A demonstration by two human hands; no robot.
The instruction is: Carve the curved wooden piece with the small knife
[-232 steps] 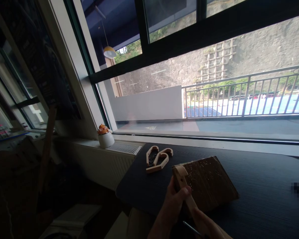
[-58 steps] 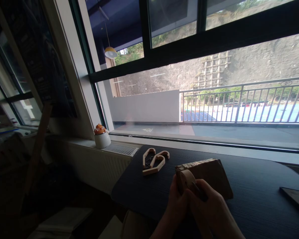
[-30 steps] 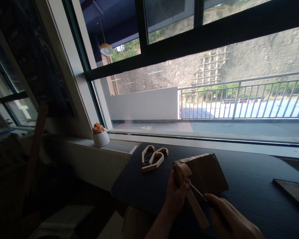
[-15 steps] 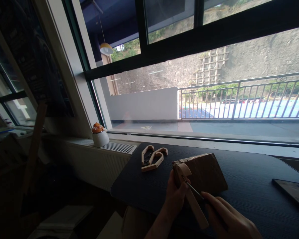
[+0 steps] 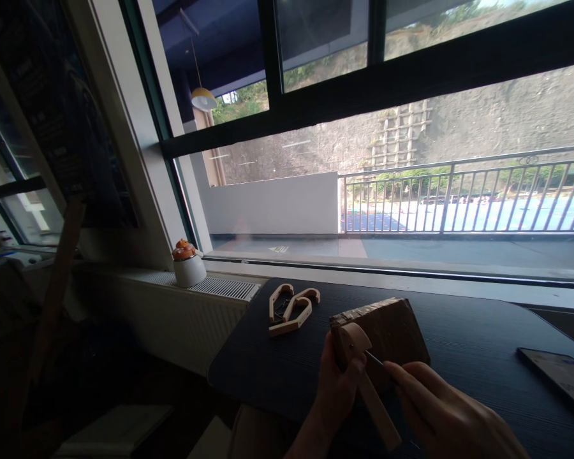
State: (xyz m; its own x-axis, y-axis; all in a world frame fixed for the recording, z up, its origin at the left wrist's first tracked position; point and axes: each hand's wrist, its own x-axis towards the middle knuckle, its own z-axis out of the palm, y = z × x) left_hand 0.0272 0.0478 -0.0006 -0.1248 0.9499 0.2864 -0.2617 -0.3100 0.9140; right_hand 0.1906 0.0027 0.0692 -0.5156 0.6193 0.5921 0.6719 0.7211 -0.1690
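Note:
My left hand (image 5: 333,385) is closed round a pale wooden hook-shaped piece (image 5: 363,373), holding it upright in front of a brown wooden board (image 5: 392,328) on the dark table (image 5: 483,338). My right hand (image 5: 447,414) pinches a thin dark metal tool (image 5: 374,359) whose tip touches the curved head of the piece. Further left on the table lie two more pale wooden hook pieces (image 5: 291,307), side by side.
A white pot with an orange lid (image 5: 187,266) stands on the radiator ledge by the window. A flat dark device (image 5: 557,377) lies at the table's right edge. A wooden stick (image 5: 52,299) leans at the left. Outside is a railing.
My right hand has risen closer to the piece's head, with the tool's tip now on it. The view shifted slightly; the left hand keeps its hold.

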